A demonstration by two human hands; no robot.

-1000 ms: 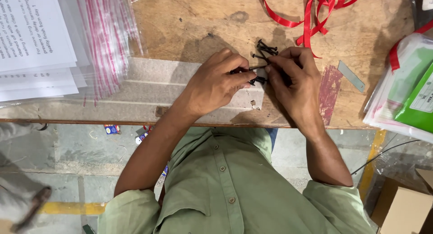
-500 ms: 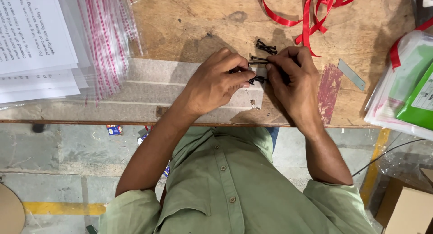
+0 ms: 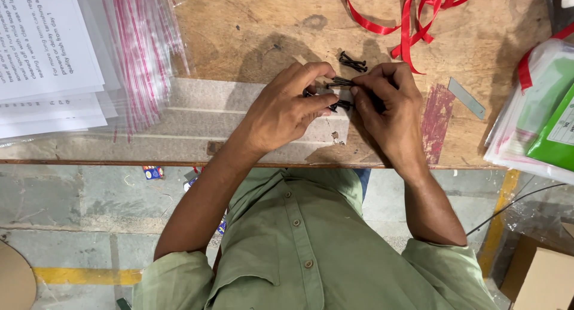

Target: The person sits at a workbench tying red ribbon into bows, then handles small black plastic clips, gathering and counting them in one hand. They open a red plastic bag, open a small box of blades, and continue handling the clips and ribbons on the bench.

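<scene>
Left hand (image 3: 284,115) and right hand (image 3: 388,110) meet over the near edge of the wooden bench (image 3: 251,29), fingertips pinched together on a small bundle of black screws (image 3: 339,83) held just above the board. Both hands' fingers are curled closed around that bundle; how many pieces it holds can't be made out. A couple of loose black screws (image 3: 353,62) lie on the bench just beyond the hands, near the red ribbon (image 3: 412,23).

Far left: stack of clear zip bags with red stripes (image 3: 140,53) beside printed paper sheets (image 3: 42,53). Right edge: packets with green inserts (image 3: 547,115).

Risks, as judged:
- The grip is fingertip-only on short, smooth parts, so any slip could drop screws off the near edge onto the floor.
- The loose pair sits close to the ribbon; a sleeve or ribbon snag could scatter them.
- Miscount is likely, since the hands hide much of the bundle.
</scene>
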